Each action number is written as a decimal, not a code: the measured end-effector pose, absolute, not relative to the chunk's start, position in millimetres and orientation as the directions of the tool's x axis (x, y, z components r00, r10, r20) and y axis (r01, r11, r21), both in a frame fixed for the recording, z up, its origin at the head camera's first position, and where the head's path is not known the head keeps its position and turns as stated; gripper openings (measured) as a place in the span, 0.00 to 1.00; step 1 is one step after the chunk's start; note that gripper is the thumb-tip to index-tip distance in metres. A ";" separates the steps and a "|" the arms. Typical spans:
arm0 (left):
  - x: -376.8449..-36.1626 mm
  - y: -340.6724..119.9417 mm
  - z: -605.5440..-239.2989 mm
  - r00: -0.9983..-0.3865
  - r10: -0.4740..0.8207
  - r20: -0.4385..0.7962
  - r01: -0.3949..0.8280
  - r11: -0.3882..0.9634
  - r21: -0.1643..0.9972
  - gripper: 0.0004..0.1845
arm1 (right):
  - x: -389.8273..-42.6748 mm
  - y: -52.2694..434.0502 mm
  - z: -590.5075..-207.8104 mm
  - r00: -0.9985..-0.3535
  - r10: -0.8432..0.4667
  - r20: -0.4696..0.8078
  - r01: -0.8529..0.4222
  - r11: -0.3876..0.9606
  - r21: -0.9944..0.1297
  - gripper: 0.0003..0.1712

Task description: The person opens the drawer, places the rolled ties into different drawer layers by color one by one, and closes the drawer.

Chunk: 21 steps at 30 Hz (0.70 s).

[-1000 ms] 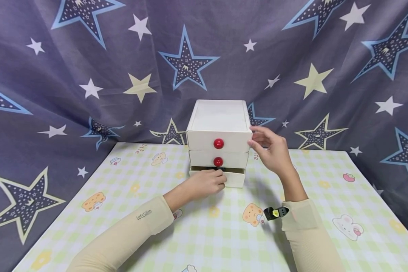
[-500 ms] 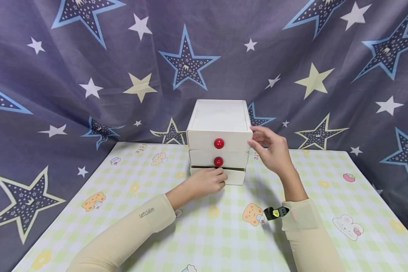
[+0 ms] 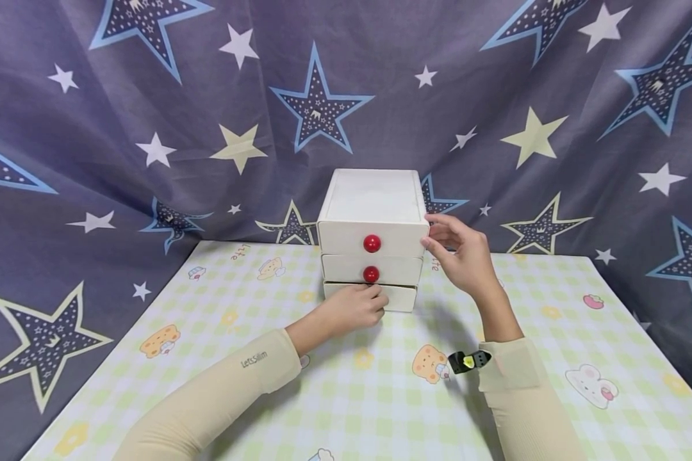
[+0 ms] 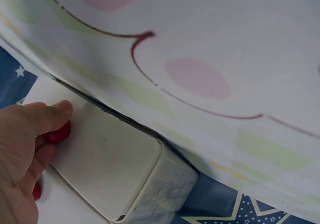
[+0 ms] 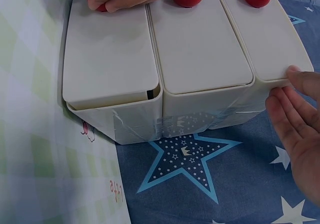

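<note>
A white three-drawer box (image 3: 375, 195) stands on the table, with a round red knob (image 3: 371, 243) on its top drawer and another on the middle one. My left hand (image 3: 350, 312) pinches the red knob (image 4: 59, 133) of the bottom drawer (image 5: 112, 48) between thumb and fingers. That drawer sticks out slightly, with a narrow gap at its edge in the right wrist view. My right hand (image 3: 464, 254) steadies the box at its upper right front edge, thumb (image 5: 300, 78) on the front and fingers along the side. The upper two drawers sit flush.
A green-and-white checked tablecloth (image 3: 346, 397) with cartoon prints covers the table. Close behind the box hangs a dark blue curtain (image 3: 196, 77) with star patterns. A black strap (image 3: 468, 361) sits at the right wrist.
My left hand has pushed the bottom drawer inward, and its opening has narrowed from a wide gap to a thin line. The right hand stays in place on the box.
</note>
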<state>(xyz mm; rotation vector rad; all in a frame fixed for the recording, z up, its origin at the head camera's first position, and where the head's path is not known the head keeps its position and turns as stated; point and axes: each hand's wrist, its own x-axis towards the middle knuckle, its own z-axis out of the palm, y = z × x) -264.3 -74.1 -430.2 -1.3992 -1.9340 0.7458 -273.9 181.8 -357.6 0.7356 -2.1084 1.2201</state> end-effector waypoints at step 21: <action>-267.3 -69.2 -431.0 -0.290 0.949 0.124 0.588 0.279 -0.759 0.07 | -272.4 181.2 -356.5 -0.676 -0.171 0.717 -0.708 0.421 -0.567 0.24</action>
